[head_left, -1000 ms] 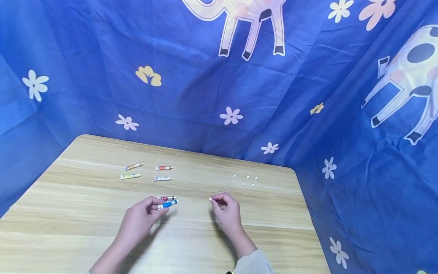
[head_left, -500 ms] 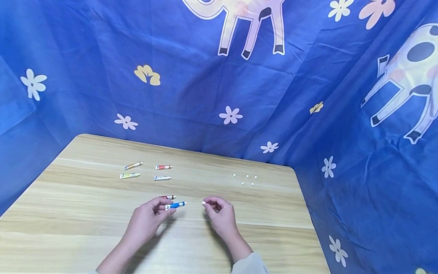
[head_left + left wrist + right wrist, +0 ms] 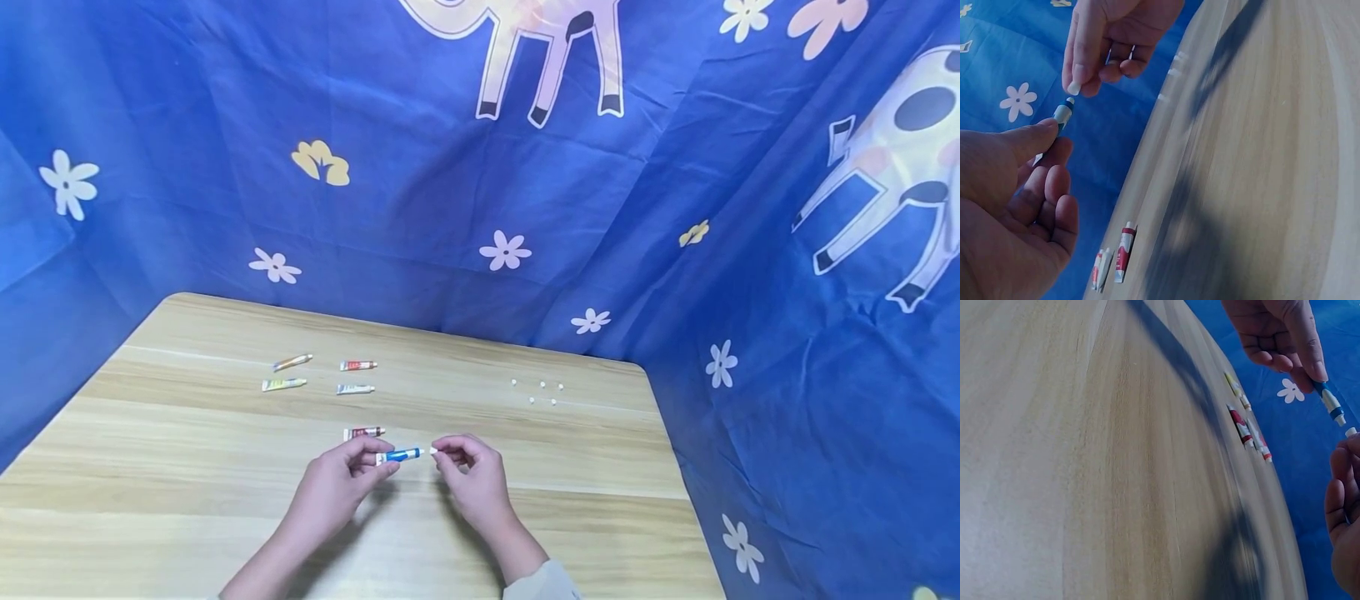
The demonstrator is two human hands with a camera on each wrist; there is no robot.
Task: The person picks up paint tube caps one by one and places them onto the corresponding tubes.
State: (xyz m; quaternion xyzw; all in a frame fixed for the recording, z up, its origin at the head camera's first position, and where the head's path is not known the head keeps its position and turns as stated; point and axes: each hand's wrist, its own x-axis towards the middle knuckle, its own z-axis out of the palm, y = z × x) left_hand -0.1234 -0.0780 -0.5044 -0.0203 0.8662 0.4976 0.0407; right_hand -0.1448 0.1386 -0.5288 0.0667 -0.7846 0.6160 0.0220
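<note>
Between thumb and fingers, my left hand (image 3: 335,487) pinches a blue paint tube (image 3: 400,456) above the table, its bare nozzle pointing right. My right hand (image 3: 480,483) pinches a small white cap (image 3: 433,451) just right of that nozzle. In the left wrist view a narrow gap parts the cap (image 3: 1074,88) from the tube (image 3: 1063,114). The right wrist view also has the tube (image 3: 1330,403) and the cap (image 3: 1351,432) lined up but apart. A dark red paint tube (image 3: 365,432) lies on the table just beyond my left hand.
Farther back on the wooden table (image 3: 562,467) lie an orange-brown tube (image 3: 292,362), a yellow tube (image 3: 284,384), a red tube (image 3: 358,365) and a whitish tube (image 3: 356,389). Several white caps (image 3: 543,384) are scattered at the back right. A blue patterned cloth (image 3: 420,183) hangs behind the table.
My left hand has moved right with the blue paint tube, while my right hand has come left and slightly down with the cap. The gap between them has shrunk.
</note>
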